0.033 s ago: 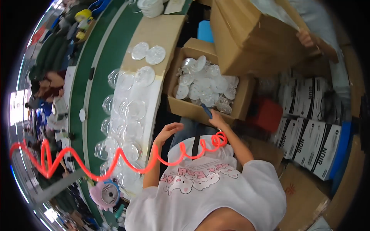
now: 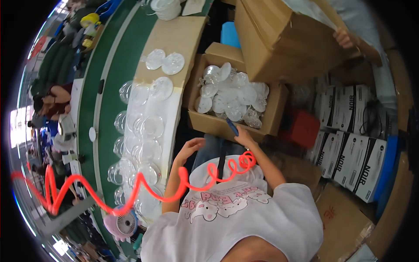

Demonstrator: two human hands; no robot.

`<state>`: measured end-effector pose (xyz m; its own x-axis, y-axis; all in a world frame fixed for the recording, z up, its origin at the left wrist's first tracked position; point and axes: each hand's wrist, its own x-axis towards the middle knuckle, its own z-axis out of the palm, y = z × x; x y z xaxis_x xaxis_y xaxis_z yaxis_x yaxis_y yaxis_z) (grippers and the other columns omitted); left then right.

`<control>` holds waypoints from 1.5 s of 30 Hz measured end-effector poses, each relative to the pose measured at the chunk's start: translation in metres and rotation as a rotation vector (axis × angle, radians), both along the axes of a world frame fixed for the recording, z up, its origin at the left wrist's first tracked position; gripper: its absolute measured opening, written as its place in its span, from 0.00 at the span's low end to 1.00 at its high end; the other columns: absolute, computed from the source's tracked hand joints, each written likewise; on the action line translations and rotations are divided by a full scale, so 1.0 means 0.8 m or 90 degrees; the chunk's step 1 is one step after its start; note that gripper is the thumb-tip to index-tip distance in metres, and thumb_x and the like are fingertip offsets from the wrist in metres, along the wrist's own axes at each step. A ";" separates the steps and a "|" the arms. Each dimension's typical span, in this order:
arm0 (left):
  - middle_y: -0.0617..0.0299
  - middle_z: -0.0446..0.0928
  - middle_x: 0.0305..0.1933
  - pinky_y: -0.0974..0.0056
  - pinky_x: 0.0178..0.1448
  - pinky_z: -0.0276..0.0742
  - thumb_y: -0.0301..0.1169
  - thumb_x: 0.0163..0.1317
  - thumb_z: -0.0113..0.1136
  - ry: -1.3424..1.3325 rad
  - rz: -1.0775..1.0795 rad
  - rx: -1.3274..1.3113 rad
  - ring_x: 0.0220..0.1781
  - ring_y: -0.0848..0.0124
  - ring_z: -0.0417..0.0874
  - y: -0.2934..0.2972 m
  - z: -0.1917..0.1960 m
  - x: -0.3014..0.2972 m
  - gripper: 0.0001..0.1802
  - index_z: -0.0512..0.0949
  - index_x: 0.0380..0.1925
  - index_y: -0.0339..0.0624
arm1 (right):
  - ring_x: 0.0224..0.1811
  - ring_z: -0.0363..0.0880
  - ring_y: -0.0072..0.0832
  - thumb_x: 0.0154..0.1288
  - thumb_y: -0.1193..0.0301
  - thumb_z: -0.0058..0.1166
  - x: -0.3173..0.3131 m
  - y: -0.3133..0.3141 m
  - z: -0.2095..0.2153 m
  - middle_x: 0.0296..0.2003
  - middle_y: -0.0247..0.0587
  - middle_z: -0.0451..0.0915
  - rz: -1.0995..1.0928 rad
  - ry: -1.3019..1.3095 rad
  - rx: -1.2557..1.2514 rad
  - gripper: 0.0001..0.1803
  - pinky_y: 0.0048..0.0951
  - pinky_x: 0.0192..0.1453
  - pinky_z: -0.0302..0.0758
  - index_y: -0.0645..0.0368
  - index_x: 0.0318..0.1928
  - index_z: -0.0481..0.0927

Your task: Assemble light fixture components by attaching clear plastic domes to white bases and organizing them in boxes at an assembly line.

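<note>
My right hand (image 2: 245, 136) is closed round a slim blue tool (image 2: 232, 127), whose exact kind I cannot make out. The tool points at the near wall of an open cardboard box (image 2: 209, 122). Inside that box lie many round, transparent-and-white plastic pieces (image 2: 235, 97), some in bags. My left hand (image 2: 191, 148) hovers above my lap beside the bench edge, fingers stretched and nothing in them. A red coiled cord (image 2: 150, 192) runs from my right wrist across my chest and off to the left.
On the green bench (image 2: 111, 91), rows of transparent round covers (image 2: 150, 148) stand left of me, with a pink fan (image 2: 121, 225) nearby. Another person's hand (image 2: 345, 38) holds a big tilted carton (image 2: 279, 48). White printed boxes (image 2: 355, 163) and a red bin (image 2: 301, 127) are at right.
The left part of the red coiled cord has swung lower. The whole view has shifted slightly; both hands keep nearly the same pose.
</note>
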<state>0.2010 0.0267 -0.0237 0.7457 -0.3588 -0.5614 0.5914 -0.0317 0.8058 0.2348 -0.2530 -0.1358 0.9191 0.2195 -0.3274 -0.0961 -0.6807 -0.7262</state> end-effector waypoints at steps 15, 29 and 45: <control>0.39 0.55 0.58 0.50 0.56 0.64 0.49 0.37 0.68 0.008 -0.194 0.825 0.57 0.48 0.63 -0.032 -0.351 0.237 0.58 0.44 0.61 0.35 | 0.40 0.69 0.56 0.47 0.75 0.52 -0.011 0.087 0.047 0.36 0.59 0.72 -0.145 0.152 0.140 0.23 0.43 0.41 0.68 0.65 0.46 0.63; 0.28 0.61 0.52 0.53 0.45 0.74 0.31 0.51 0.54 -0.114 -0.361 0.803 0.46 0.43 0.73 -0.043 -0.407 0.224 0.36 0.52 0.56 0.23 | 0.37 0.78 0.37 0.48 0.80 0.49 0.025 0.044 0.099 0.33 0.45 0.78 -0.265 0.220 0.170 0.12 0.31 0.40 0.73 0.62 0.35 0.65; 0.63 0.71 0.48 0.66 0.42 0.73 0.32 0.63 0.44 0.128 0.269 -0.037 0.47 0.69 0.74 -0.058 -0.277 0.218 0.14 0.64 0.49 0.44 | 0.35 0.78 0.32 0.52 0.80 0.47 0.037 -0.041 0.159 0.32 0.44 0.77 -0.021 0.216 0.143 0.12 0.29 0.40 0.72 0.64 0.38 0.64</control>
<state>0.3757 -0.0195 -0.2456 0.7120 -0.0824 -0.6974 0.6871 0.2869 0.6676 0.2643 -0.2861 -0.0087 0.7746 0.2915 -0.5612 -0.3758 -0.5016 -0.7792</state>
